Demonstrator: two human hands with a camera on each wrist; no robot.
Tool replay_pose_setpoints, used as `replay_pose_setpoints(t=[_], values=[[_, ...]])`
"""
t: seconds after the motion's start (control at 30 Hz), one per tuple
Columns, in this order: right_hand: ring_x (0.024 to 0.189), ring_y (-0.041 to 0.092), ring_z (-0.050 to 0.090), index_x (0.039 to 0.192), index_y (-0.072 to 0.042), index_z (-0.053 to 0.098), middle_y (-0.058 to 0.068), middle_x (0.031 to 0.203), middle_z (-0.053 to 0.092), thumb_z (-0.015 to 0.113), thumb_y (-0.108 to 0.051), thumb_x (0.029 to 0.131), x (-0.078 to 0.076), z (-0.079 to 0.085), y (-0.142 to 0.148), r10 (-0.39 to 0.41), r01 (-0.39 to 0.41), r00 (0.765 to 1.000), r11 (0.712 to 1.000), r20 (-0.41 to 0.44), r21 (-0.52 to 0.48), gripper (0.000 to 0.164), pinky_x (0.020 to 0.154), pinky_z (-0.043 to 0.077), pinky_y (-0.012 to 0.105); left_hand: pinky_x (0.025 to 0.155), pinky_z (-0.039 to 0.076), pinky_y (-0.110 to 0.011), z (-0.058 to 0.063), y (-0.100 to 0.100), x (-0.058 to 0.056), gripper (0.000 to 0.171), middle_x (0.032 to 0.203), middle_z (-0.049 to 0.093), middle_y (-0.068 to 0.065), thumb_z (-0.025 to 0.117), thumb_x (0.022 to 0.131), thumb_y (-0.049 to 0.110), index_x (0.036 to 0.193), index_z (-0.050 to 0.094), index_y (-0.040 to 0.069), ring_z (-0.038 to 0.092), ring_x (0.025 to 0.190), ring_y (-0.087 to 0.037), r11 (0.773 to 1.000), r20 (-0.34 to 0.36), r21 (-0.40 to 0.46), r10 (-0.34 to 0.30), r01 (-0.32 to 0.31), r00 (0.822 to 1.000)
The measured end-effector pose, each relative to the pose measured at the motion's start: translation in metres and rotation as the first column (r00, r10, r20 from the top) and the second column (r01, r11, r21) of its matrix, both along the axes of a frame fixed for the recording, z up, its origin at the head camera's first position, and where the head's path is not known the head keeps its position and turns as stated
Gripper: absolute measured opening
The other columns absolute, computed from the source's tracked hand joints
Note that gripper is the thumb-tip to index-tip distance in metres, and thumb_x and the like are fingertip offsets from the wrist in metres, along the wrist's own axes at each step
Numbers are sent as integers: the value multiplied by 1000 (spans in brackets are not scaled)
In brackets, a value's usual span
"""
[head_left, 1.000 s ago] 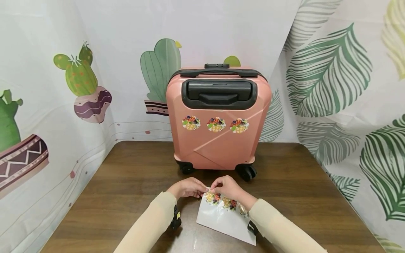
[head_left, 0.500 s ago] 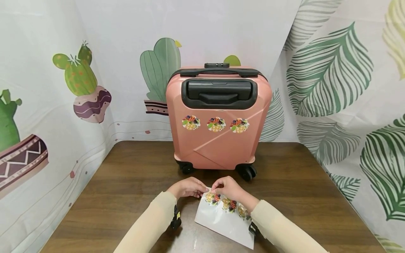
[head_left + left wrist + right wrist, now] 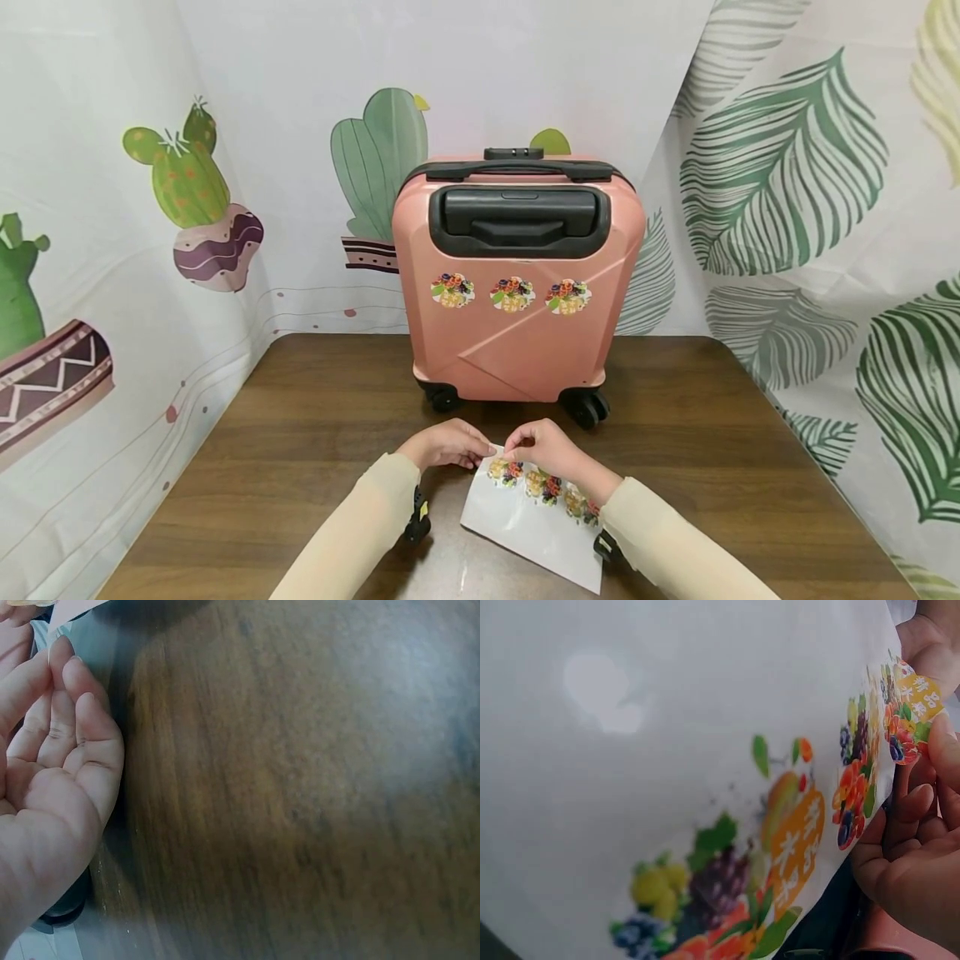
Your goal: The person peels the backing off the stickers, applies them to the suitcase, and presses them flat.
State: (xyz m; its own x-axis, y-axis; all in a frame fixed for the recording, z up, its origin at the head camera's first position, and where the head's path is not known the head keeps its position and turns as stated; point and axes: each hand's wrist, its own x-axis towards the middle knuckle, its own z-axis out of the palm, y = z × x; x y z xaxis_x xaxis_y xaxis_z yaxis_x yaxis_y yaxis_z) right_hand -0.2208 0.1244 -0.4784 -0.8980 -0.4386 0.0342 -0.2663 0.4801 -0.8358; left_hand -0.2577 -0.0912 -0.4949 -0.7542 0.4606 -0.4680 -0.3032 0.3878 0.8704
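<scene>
Right grip point(image 3: 550, 450), pinching fruit sticker point(image 3: 917, 703), has eased slightly away from left grip point(image 3: 447, 444), pinching sheet point(image 3: 525, 537) corner; peeling seems under way.

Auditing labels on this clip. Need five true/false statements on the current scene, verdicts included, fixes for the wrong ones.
1. The suitcase stands on the table. True.
2. The stickers on the suitcase form a vertical column. False: they sit side by side in a row.
3. The left hand holds the sheet near a corner. True.
4. The right hand lies flat on the suitcase. False: it pinches at the sheet's edge.
5. Fruit pictures show on the sheet. True.
</scene>
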Motion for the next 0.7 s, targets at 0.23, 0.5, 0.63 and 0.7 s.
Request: replay_pose_setpoints(t=[0.23,0.5,0.63,0.7], values=[[72,11,51,86,2,75,10,84,72,78,-9,89,2,0,3,0,2,999,999,41,-42,11,63,43,22,65,49,-21,2,1,1,14,69,60,5,65,95,5,100,73,-6,55,68,-10,1000,-10,-7,-3,3,1000],[72,10,51,87,2,75,10,84,72,78,-9,89,2,0,4,0,3,998,999,57,-47,11,64,43,22,64,49,-22,1,1,1,14,68,60,4,66,94,4,100,73,-6,55,68,-11,1000,-4,-5,4,-4,1000],[71,10,50,87,2,75,9,84,72,78,-9,89,3,1,5,-5,7,999,999,54,-46,11,64,43,22,64,49,-22,0,1,1,11,67,59,4,67,93,4,96,73,-4,55,67,-11,1000,-10,-4,3,-3,1000],[71,10,50,87,2,75,8,84,72,78,-9,89,4,3,5,-6,9,998,999,60,-50,11,64,42,22,64,49,-22,0,1,1,10,67,59,4,67,93,4,95,73,-3,54,67,-11,1000,-13,-6,2,-2,1000]])
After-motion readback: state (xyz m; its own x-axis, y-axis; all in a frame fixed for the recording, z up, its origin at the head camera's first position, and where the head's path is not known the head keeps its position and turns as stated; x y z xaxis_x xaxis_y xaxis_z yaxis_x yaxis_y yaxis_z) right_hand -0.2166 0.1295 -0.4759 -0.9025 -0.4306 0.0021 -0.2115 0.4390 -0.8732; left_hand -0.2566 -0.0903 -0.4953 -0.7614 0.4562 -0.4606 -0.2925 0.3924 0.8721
